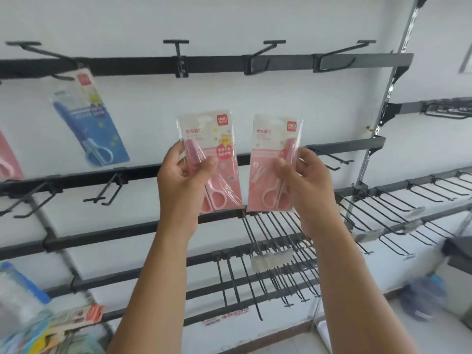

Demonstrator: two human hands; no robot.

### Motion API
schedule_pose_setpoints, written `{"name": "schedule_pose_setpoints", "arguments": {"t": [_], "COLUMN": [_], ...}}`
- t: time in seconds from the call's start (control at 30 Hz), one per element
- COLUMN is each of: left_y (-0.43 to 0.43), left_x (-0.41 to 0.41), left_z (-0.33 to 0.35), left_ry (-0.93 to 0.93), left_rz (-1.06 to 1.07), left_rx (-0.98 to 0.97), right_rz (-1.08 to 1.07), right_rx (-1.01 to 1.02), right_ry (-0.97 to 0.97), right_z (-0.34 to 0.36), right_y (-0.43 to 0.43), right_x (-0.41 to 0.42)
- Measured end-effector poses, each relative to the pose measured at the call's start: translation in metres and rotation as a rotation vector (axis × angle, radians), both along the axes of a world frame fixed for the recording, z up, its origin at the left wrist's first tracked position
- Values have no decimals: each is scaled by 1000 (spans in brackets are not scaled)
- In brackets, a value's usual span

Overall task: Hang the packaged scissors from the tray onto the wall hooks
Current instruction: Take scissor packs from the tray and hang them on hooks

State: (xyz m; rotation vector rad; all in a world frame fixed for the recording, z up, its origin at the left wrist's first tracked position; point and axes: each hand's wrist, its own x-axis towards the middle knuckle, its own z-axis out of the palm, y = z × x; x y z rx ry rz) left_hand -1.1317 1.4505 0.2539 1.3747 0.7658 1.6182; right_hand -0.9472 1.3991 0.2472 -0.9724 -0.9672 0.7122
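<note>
My left hand (182,182) grips a pink pack of scissors (217,149) by its left edge and holds it upright in front of the wall. My right hand (304,180) holds a second pink scissors pack (270,149) by its right edge, level with the first. Both packs hang free of any hook. Above them, empty black hooks (178,56) stick out from the top rail (217,63). A blue scissors pack (89,118) hangs from the hook at upper left, and part of a pink pack (7,159) shows at the left edge.
Lower rails carry many empty hooks (275,251), densest at centre and right. A tray with mixed packaged goods (38,325) sits at lower left. A metal upright (378,139) divides the wall panels. A dark box (459,254) and a blue item on the floor are at the right.
</note>
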Motion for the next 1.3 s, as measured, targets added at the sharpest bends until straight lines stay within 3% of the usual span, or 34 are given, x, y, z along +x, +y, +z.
{"name": "schedule_pose_setpoints", "arguments": {"t": [0.33, 0.57, 0.97, 1.3], "left_y": [28, 39, 59, 75], "left_x": [11, 16, 14, 16], "left_z": [48, 63, 62, 53], "left_ry": [15, -107, 16, 68], "left_rz": [132, 346, 418, 476], "left_rx": [201, 205, 195, 185], "right_rz": [120, 157, 168, 23], "right_rx": [76, 132, 171, 266], "right_ry": [-58, -53, -32, -81], "right_z": [39, 53, 50, 72], "right_y": [54, 70, 80, 90], "right_x": [16, 23, 25, 33]}}
